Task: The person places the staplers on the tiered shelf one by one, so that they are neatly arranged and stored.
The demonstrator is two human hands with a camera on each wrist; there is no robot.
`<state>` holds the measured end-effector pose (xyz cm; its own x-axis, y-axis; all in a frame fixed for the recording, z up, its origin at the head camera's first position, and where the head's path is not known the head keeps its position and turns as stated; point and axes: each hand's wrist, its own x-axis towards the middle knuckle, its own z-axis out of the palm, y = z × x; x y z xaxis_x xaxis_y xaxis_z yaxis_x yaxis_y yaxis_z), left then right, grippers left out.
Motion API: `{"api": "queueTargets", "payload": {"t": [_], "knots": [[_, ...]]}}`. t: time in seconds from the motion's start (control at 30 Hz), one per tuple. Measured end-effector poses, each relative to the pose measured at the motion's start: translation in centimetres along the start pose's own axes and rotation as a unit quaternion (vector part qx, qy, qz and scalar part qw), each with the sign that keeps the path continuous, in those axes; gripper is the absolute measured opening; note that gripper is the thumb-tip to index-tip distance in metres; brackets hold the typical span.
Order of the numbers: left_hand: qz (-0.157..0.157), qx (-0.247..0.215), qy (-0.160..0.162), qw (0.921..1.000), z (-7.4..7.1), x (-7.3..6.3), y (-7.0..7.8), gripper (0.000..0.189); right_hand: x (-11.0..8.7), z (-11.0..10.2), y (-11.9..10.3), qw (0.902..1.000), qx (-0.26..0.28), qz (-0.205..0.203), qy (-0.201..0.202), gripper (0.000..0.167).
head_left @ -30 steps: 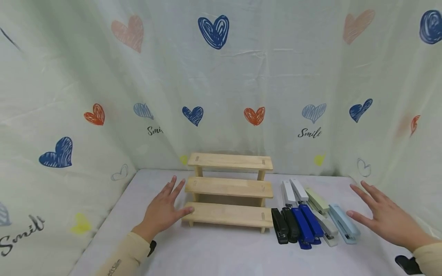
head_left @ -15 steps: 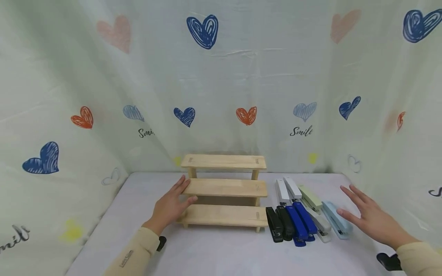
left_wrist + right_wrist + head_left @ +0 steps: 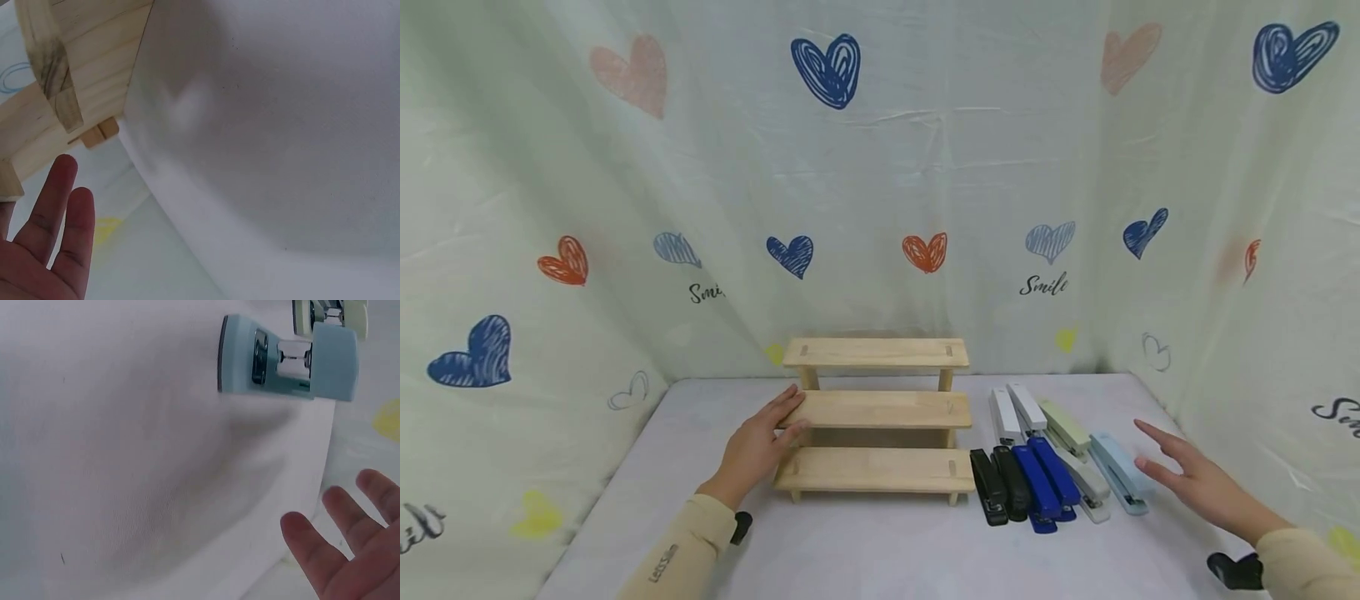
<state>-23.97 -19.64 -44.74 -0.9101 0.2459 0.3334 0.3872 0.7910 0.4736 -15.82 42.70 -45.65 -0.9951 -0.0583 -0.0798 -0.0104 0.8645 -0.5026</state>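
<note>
Head view: left hand reaches up-right from the bottom edge, fingers fairly straight, at the middle tier's left end; can't confirm a grip. Right hand reaches up-left from lower right, fingers spread, holding nothing. Wooden shelf: lower centre, long axis left-right, front tier lowest. Light-blue stapler: lower right, long axis upper-left to lower-right, just left of right fingertips, apart. Blue staplers sit between it and the shelf.

I see three-tiered wooden rack, upright, lower centre of my head feed | light-blue stapler, on its base, slanted, lower right
</note>
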Motion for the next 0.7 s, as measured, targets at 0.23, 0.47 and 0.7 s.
{"api": "queueTargets", "payload": {"t": [0.23,0.47,0.7], "knots": [[0.009,-0.006,-0.019,0.9998,-0.3,0.3,-0.2,0.059,0.3,0.5,-0.2,0.9878,0.127,-0.004,-0.090,0.065],[-0.003,-0.011,-0.032,0.9994,-0.2,0.1,-0.5,0.060,0.8,0.4,-0.3,0.9645,0.207,0.029,-0.162,0.059],[-0.008,-0.004,-0.032,0.9994,-0.3,0.0,-0.4,0.058,1.2,0.1,-0.5,0.9558,0.230,0.058,-0.174,0.057]]}}
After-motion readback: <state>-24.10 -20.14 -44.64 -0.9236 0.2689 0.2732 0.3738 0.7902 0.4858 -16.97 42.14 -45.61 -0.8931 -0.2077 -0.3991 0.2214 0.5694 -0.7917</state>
